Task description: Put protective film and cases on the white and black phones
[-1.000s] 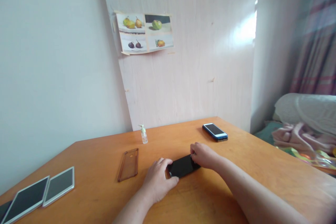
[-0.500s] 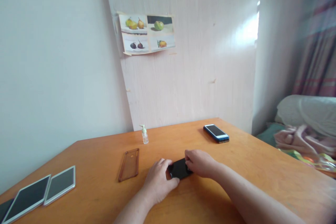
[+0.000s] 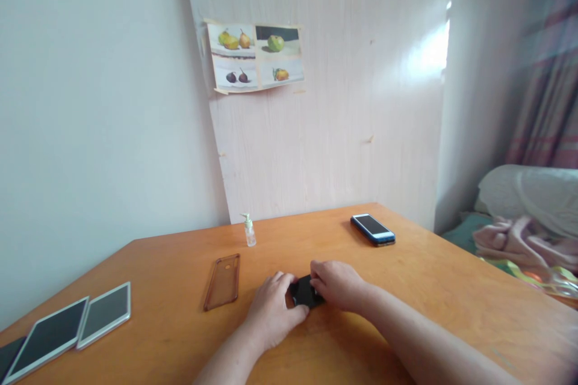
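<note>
On the table a black smartphone (image 3: 303,293) lies flat with its dark glossy face up. My left hand (image 3: 274,308) grips its left end, thumb along the near edge and fingers at the far edge. Over the phone's right part rests my right hand (image 3: 338,284), its fingers curled and pressed together on the glossy face. Whatever the right fingers may hold is hidden beneath them. The right end of the phone is covered by that hand. Left of my hands lies a clear brownish phone case (image 3: 223,283).
A small pump bottle (image 3: 250,231) stands at the back of the wooden table (image 3: 176,289). Farther right lies a white-fronted phone (image 3: 372,227) in a blue case. Two white tablets (image 3: 50,337) lie at the left, beside a dark flat object (image 3: 9,358).
My right hand has slid left across the phone's face, covering more of it. My left hand keeps its grip on the phone's left end.
</note>
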Motion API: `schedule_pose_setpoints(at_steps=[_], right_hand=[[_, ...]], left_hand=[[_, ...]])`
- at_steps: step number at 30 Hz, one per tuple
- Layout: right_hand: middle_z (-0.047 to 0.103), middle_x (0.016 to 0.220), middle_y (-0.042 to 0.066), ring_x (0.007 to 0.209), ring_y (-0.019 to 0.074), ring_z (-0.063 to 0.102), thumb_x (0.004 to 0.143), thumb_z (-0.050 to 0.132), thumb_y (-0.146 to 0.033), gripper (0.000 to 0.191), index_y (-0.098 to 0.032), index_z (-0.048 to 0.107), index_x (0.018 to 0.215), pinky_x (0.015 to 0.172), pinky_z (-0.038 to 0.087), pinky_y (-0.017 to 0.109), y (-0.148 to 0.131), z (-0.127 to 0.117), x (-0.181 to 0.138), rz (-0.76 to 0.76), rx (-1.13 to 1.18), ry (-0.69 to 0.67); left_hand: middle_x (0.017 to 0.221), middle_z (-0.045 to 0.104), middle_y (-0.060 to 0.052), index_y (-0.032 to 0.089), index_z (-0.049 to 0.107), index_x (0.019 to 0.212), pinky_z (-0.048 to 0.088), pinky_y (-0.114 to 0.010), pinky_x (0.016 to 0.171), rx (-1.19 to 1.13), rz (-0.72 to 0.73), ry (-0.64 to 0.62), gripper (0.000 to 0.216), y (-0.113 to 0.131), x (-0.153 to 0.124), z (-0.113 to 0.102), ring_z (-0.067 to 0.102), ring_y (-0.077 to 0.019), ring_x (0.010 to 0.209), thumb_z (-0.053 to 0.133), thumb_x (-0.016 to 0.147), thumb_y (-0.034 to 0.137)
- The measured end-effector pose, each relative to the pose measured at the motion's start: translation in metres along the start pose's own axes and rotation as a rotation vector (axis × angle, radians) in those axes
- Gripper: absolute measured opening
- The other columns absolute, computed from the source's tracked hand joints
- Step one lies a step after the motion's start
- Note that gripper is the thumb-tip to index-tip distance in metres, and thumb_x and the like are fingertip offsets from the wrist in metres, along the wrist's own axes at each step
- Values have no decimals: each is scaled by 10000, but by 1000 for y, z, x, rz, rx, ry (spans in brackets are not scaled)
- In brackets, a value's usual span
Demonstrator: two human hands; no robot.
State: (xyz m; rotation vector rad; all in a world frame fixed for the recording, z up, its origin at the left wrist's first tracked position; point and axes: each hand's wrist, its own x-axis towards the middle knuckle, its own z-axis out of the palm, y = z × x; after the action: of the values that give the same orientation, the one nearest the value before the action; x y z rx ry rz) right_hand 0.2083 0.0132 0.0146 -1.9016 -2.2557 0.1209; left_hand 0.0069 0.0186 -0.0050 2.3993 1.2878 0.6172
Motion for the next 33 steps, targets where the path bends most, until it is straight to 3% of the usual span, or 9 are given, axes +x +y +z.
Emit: schedule_pose_setpoints(at_steps=[6, 13, 19, 26, 33], right_hand=[[712, 965, 91, 865, 220, 651, 890, 443, -299, 200, -219, 612, 963, 613, 308, 280, 8, -4, 3, 144, -39, 24], [717, 935, 52, 843, 205, 651, 864, 490, -352, 191, -249, 620, 960, 612, 304, 275, -6, 1, -3, -23, 9, 20], [711, 958, 86, 858, 215, 643, 880, 452, -314, 203, -225, 621, 949, 602, 291, 277, 13, -5, 3, 172, -40, 35], [704, 922, 40, 807, 184, 626, 836, 514, -311, 167, -239, 621, 942, 585, 277, 263, 0, -5, -8, -60, 40, -41], [692, 975, 95, 871, 220, 627, 869, 479, -270, 169, -196, 614, 940, 597, 275, 276, 20, -17, -3, 140, -53, -22]], left_hand=[[1074, 609, -38, 243, 597, 1089, 401, -297, 877, -14, 12, 6, 394, -1, 0, 1, 551, -232, 1030, 638, 703, 316], [1017, 610, -41, 242, 607, 1060, 407, -286, 821, 10, 7, -7, 356, 0, 0, 0, 561, -235, 1000, 630, 717, 336], [1078, 608, -32, 249, 598, 1086, 401, -289, 862, -11, 17, 9, 387, -1, -1, 1, 552, -226, 1029, 643, 709, 325], [1046, 608, -39, 248, 600, 1086, 405, -288, 852, -7, 13, 4, 390, -1, -1, 1, 556, -232, 1012, 643, 709, 340], [1071, 608, -36, 248, 597, 1095, 410, -301, 875, -28, 13, -5, 399, 0, 0, -1, 550, -237, 1045, 645, 707, 325]])
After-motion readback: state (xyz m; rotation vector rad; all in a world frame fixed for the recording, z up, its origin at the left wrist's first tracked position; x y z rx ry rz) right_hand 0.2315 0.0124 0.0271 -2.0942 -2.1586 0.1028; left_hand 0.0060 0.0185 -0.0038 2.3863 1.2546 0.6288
